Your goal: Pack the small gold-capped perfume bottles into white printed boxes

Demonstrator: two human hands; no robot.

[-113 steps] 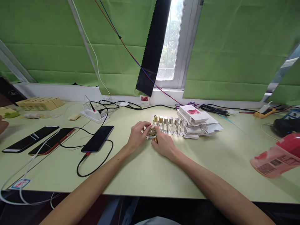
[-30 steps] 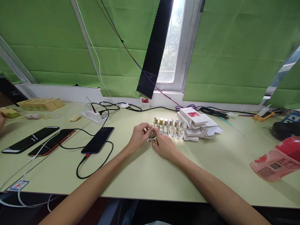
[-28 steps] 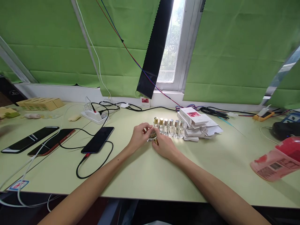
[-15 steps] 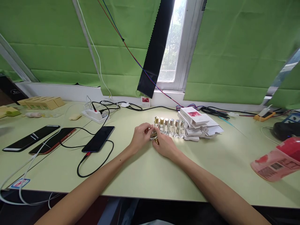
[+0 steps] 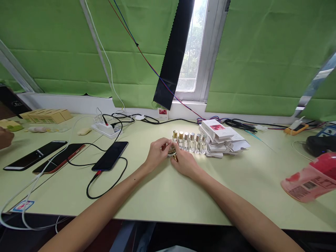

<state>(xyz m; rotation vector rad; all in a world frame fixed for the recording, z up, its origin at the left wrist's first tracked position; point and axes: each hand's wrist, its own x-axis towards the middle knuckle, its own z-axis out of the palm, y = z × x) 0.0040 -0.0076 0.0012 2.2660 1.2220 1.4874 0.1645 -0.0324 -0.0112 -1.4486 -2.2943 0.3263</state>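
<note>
Both hands meet at the middle of the pale green table (image 5: 157, 199). My left hand (image 5: 158, 151) is closed around a small glass bottle (image 5: 172, 151). From the other side my right hand (image 5: 185, 161) grips the same bottle, with a gold piece (image 5: 175, 158) by its fingers; the fingers partly hide both. Just behind and to the right, several small glass bottles (image 5: 192, 143) with gold and silver caps stand in a row. A stack of white cartons (image 5: 216, 134), the top one with a pink picture, lies against the row's right end.
Three phones (image 5: 110, 156) with cables lie at left, below a white power strip (image 5: 105, 129). Yellow boxes (image 5: 47, 115) are farther back. Another person's hand (image 5: 5, 137) shows at the left edge. A pink cup (image 5: 308, 180) lies at right, near an orange device (image 5: 296, 128).
Another person's hand has come into view at the left edge. My two hands have hardly moved.
</note>
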